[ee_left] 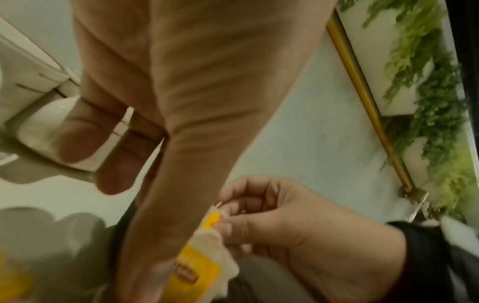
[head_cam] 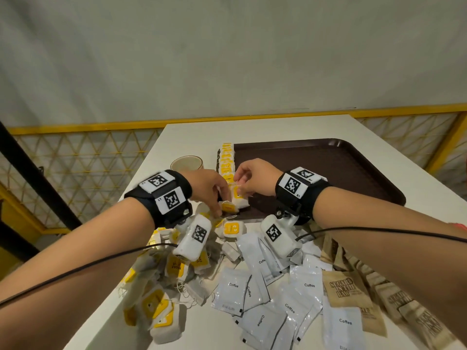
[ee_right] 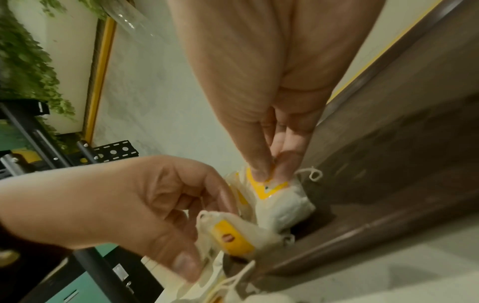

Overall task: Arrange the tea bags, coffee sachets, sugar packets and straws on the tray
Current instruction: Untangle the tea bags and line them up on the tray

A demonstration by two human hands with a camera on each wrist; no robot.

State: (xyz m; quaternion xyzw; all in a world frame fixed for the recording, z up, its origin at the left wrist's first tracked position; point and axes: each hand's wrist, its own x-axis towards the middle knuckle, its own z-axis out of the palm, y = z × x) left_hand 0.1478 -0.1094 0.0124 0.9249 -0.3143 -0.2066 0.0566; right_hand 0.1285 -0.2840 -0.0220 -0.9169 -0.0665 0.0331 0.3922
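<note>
A brown tray [head_cam: 328, 170] lies on the white table, with a row of yellow-tagged tea bags [head_cam: 226, 160] along its left edge. My right hand [head_cam: 238, 189] pinches the yellow tag of a tea bag [ee_right: 281, 203] standing at the near end of that row, inside the tray's near left corner. My left hand [head_cam: 219, 206] grips a second tea bag [head_cam: 228, 207] at the tray's near rim, right beside the first. In the right wrist view this second tea bag [ee_right: 230, 237] sits between the left thumb and fingers.
A loose pile of tea bags [head_cam: 156, 286] lies near left, white coffee sachets [head_cam: 252, 299] in the near middle and brown sugar packets [head_cam: 353, 291] near right. A paper cup [head_cam: 187, 163] stands left of the tray. A yellow railing [head_cam: 75, 127] runs behind the table.
</note>
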